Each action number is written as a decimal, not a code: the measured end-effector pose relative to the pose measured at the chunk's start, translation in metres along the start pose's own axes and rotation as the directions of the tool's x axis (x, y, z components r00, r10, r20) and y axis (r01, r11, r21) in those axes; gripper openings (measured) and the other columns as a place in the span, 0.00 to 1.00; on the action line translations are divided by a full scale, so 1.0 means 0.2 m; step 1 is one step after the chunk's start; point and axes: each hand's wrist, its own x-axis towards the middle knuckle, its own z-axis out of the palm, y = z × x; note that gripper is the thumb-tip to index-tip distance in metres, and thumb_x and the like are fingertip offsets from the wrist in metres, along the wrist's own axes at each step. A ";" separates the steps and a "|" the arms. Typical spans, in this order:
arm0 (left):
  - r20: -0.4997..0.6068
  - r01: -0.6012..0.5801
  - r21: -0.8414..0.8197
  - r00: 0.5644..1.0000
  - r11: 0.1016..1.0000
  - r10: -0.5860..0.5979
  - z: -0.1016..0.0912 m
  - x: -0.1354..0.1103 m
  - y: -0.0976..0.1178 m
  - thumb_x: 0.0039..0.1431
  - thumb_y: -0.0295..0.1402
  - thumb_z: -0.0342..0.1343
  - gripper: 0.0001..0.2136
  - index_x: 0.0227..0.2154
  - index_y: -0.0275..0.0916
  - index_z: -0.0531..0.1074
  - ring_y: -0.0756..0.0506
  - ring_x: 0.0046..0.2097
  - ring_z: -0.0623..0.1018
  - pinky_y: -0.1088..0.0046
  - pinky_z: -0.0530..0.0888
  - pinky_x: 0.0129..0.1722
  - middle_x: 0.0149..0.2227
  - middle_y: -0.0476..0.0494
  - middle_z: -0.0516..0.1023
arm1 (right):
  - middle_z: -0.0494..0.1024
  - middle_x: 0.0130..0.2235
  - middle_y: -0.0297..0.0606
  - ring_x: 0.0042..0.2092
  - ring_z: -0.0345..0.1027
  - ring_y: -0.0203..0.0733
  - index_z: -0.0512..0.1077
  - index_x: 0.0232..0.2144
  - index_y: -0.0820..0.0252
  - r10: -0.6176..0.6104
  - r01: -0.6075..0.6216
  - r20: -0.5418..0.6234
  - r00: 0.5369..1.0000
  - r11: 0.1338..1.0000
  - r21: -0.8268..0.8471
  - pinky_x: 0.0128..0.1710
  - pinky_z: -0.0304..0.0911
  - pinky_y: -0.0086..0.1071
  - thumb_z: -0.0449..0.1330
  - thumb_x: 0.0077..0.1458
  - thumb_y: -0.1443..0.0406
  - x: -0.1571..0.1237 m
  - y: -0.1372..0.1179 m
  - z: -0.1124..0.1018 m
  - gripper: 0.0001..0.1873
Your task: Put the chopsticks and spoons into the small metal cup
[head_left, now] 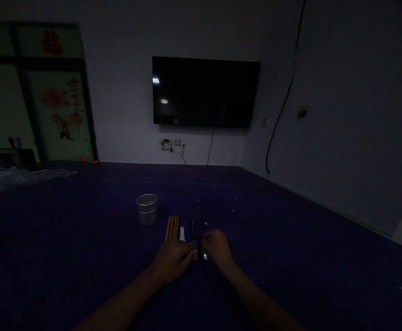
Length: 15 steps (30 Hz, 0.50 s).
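Note:
Side by side on the dark blue floor lie a bundle of chopsticks (172, 227), a white spoon (182, 234), a dark-handled utensil with a flat, wide end (192, 227) and a metal spoon (205, 255) with a thin dark handle. My left hand (173, 259) has its thumb and finger closed at the wide end of the flat utensil, and it covers the lower ends of the chopsticks and white spoon. With its fingers pinched, my right hand (218, 248) holds the metal spoon by the handle, just above its shiny bowl. Dim light blurs details.
Left of the chopsticks stands a silver metal cup (147, 210) with small holes in its side. Small white scraps (236, 198) dot the floor. Clear plastic sheeting (25, 181) lies far left. A television (206, 92) hangs on the back wall; a black cable (279, 119) runs down the right wall.

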 end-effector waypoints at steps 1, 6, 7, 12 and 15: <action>-0.006 -0.003 0.004 1.000 1.000 0.003 0.00 0.00 0.00 0.63 0.36 0.42 0.16 0.27 0.38 0.72 0.48 0.30 0.76 0.76 0.66 0.29 0.26 0.45 0.76 | 0.77 0.22 0.39 0.24 0.67 0.35 0.76 0.17 0.62 -0.004 0.004 0.000 1.000 1.000 -0.001 0.23 0.49 0.26 0.55 0.45 0.72 0.00 0.00 0.00 0.11; -0.016 -0.012 0.012 1.000 1.000 0.012 0.00 0.00 0.01 0.63 0.35 0.43 0.15 0.27 0.38 0.72 0.48 0.29 0.75 0.75 0.66 0.29 0.25 0.46 0.76 | 0.77 0.22 0.39 0.24 0.67 0.36 0.75 0.17 0.61 -0.027 0.027 0.002 1.000 1.000 -0.001 0.23 0.49 0.26 0.54 0.46 0.72 0.00 0.00 0.00 0.12; -0.016 -0.011 0.011 1.000 1.000 0.011 0.00 0.00 0.01 0.62 0.35 0.43 0.14 0.27 0.38 0.72 0.48 0.29 0.75 0.75 0.66 0.29 0.25 0.46 0.76 | 0.77 0.21 0.39 0.24 0.67 0.36 0.75 0.17 0.61 -0.029 0.029 0.002 1.000 1.000 -0.001 0.23 0.49 0.26 0.54 0.46 0.72 0.00 0.00 0.00 0.13; -0.012 -0.008 -0.017 1.000 1.000 0.008 0.00 0.00 0.01 0.63 0.35 0.43 0.15 0.27 0.38 0.72 0.47 0.29 0.75 0.74 0.67 0.29 0.26 0.45 0.76 | 0.77 0.22 0.39 0.24 0.68 0.36 0.75 0.17 0.61 -0.037 0.037 0.001 0.999 0.999 0.004 0.23 0.49 0.26 0.54 0.45 0.72 0.00 0.00 -0.01 0.13; 0.000 0.010 -0.016 1.000 1.000 -0.010 0.00 0.00 0.00 0.62 0.35 0.43 0.15 0.26 0.37 0.72 0.47 0.29 0.75 0.73 0.67 0.30 0.26 0.44 0.76 | 0.77 0.21 0.39 0.24 0.68 0.36 0.75 0.17 0.61 -0.036 0.036 0.001 0.999 0.999 0.009 0.23 0.49 0.26 0.54 0.45 0.72 0.00 -0.01 -0.01 0.12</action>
